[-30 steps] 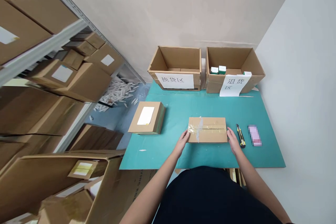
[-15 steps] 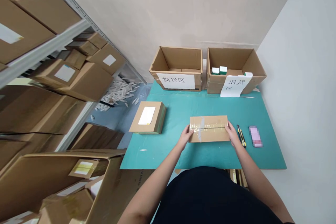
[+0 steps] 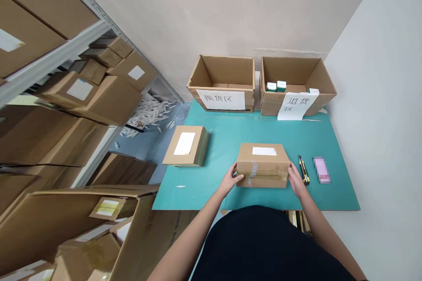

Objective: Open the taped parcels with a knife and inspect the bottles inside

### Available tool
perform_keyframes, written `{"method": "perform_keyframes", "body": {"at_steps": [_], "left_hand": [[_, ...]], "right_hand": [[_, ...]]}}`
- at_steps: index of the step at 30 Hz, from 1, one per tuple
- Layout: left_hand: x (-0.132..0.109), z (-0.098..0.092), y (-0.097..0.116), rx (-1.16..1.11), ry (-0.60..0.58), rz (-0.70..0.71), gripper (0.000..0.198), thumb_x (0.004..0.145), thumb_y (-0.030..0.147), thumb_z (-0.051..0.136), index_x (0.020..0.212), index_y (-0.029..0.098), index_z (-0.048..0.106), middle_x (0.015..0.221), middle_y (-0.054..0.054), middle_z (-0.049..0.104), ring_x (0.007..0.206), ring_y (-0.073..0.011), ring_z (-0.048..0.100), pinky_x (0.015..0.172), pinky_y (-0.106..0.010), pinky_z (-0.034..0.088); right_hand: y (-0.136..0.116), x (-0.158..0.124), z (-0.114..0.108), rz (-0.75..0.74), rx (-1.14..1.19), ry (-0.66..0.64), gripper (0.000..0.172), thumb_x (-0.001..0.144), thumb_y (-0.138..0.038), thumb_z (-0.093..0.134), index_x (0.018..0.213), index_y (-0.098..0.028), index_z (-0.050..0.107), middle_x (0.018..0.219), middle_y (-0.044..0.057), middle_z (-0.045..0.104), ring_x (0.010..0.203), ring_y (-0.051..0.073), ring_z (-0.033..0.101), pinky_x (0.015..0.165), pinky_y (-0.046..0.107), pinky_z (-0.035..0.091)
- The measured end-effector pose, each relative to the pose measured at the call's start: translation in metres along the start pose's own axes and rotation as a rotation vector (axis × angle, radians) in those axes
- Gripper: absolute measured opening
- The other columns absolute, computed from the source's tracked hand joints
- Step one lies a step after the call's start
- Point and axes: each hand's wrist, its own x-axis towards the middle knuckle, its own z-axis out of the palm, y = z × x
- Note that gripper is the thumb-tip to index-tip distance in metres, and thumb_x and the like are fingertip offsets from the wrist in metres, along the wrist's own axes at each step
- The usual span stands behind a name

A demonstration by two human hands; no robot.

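Observation:
Between my hands is a taped cardboard box (image 3: 263, 164), tipped so that a face with a white label slopes away from me and the taped side faces me. My left hand (image 3: 232, 179) is closed on its left end, thumb on the taped side. At the right end my right hand (image 3: 296, 179) grips the box, its fingers partly hidden. Just right of that hand lies a yellow-and-black box cutter (image 3: 303, 170). A second labelled cardboard box (image 3: 188, 145) rests at the table's left side.
The green table (image 3: 227, 134) carries an open carton (image 3: 224, 99) and another open carton (image 3: 268, 109) at the back, both with paper signs. Small white-and-green boxes sit in the right one. A blurred pink object (image 3: 321, 170) lies right. Shelves (image 3: 82, 39) of boxes stand left.
Both hands have turned the box, bringing its white-labelled face into view and the taped side lower, towards me. The view has shifted slightly.

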Motion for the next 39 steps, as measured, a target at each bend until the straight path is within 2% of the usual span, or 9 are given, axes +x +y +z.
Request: {"method": "perform_keyframes", "body": {"at_steps": [3,6,9,12,17,23,26,32,39], "left_hand": [[-0.018,-0.003,0.002,-0.08,-0.013,-0.084,0.084,0.074,0.07,0.07,0.144,0.028,0.051,0.156,-0.011,0.044,0.142,-0.0348,0.042,0.111,-0.048,0.041],[-0.021,-0.001,0.005,-0.134,0.015,-0.196,0.071,0.085,0.075,0.052,0.141,0.032,0.055,0.151,-0.008,0.051,0.14,-0.0343,0.046,0.108,-0.051,0.043],[-0.01,0.006,0.005,-0.115,0.023,-0.261,0.07,0.083,0.07,0.061,0.141,0.031,0.055,0.147,-0.008,0.056,0.136,-0.0326,0.051,0.108,-0.048,0.044],[0.005,0.012,0.002,-0.117,-0.001,-0.181,0.081,0.074,0.063,0.075,0.143,0.027,0.053,0.148,-0.009,0.055,0.136,-0.033,0.051,0.112,-0.046,0.042],[0.022,0.011,-0.008,-0.08,0.027,-0.04,0.095,0.066,0.054,0.083,0.148,0.025,0.045,0.155,-0.011,0.046,0.139,-0.0345,0.046,0.116,-0.046,0.037],[0.038,0.011,-0.009,-0.076,0.133,-0.242,0.076,0.074,0.056,0.078,0.138,0.023,0.055,0.14,-0.015,0.06,0.127,-0.0343,0.058,0.11,-0.048,0.044],[0.042,0.012,-0.003,-0.105,0.11,-0.174,0.072,0.071,0.054,0.081,0.131,0.021,0.059,0.138,-0.014,0.062,0.127,-0.0347,0.058,0.11,-0.048,0.043],[0.035,0.007,0.008,-0.128,0.06,0.065,0.082,0.064,0.043,0.087,0.137,0.022,0.055,0.146,-0.012,0.056,0.137,-0.0352,0.048,0.116,-0.05,0.036],[0.01,0.007,-0.003,-0.094,0.002,0.023,0.077,0.073,0.053,0.079,0.14,0.024,0.054,0.154,-0.01,0.048,0.139,-0.0345,0.046,0.116,-0.049,0.038]], "right_hand": [[0.0,-0.012,-0.003,0.082,0.027,-0.032,0.073,0.083,-0.077,0.054,0.142,-0.035,0.052,0.152,0.002,0.052,0.142,0.027,0.045,0.113,0.048,0.043],[-0.001,-0.013,-0.001,0.124,-0.001,-0.053,0.07,0.086,-0.077,0.049,0.14,-0.034,0.055,0.148,0.001,0.057,0.139,0.028,0.049,0.11,0.047,0.047],[0.0,-0.005,0.002,0.19,-0.018,-0.027,0.064,0.084,-0.071,0.059,0.136,-0.033,0.06,0.14,0.002,0.063,0.135,0.029,0.054,0.108,0.048,0.049],[0.003,0.004,0.002,0.234,-0.018,-0.052,0.065,0.078,-0.058,0.074,0.137,-0.033,0.059,0.14,0.002,0.063,0.133,0.031,0.056,0.109,0.049,0.048],[0.009,0.02,-0.003,0.112,-0.048,-0.065,0.075,0.064,-0.045,0.087,0.134,-0.035,0.061,0.15,0.0,0.054,0.14,0.03,0.047,0.117,0.049,0.039],[0.007,0.038,0.008,0.181,-0.05,0.027,0.064,0.069,-0.056,0.081,0.127,-0.033,0.065,0.135,0.003,0.067,0.128,0.032,0.059,0.109,0.051,0.047],[-0.001,0.039,0.016,0.103,-0.021,-0.042,0.067,0.068,-0.053,0.082,0.129,-0.032,0.063,0.134,0.004,0.067,0.124,0.031,0.062,0.106,0.047,0.05],[-0.017,0.032,0.013,-0.054,0.032,0.018,0.061,0.081,-0.065,0.067,0.129,-0.028,0.059,0.139,0.006,0.063,0.129,0.027,0.058,0.105,0.042,0.049],[0.008,0.015,-0.003,-0.031,-0.151,0.059,0.071,0.078,-0.071,0.065,0.134,-0.027,0.057,0.142,0.009,0.061,0.13,0.029,0.058,0.103,0.046,0.051]]}}
